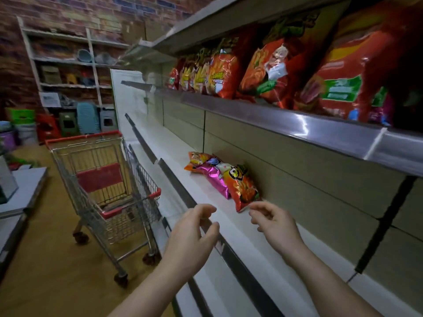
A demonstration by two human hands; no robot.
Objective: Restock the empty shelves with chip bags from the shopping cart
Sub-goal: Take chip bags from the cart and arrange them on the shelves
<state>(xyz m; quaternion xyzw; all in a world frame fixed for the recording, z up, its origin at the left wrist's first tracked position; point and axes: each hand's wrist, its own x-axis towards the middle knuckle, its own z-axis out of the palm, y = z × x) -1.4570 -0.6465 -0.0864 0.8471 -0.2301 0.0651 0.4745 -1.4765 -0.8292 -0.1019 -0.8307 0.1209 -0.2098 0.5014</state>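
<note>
Three chip bags lean in a row on the white middle shelf (263,234): an orange bag (197,161) farthest away, a pink bag (217,179) in the middle, and a red-orange bag (243,189) nearest. My right hand (273,221) hovers just below the red-orange bag's lower corner with loosely curled fingers, holding nothing. Over the shelf's front edge is my left hand (194,234), fingers also loosely curled and empty. The shopping cart (107,179) with red trim stands to the left in the aisle; no bags show inside it.
The upper shelf (320,126) holds a row of several red and orange chip bags (270,72). A lower white shelf (206,271) runs below my arms. Plastic stools and bins (68,122) stand by the far brick wall. A low grey platform (20,193) sits left.
</note>
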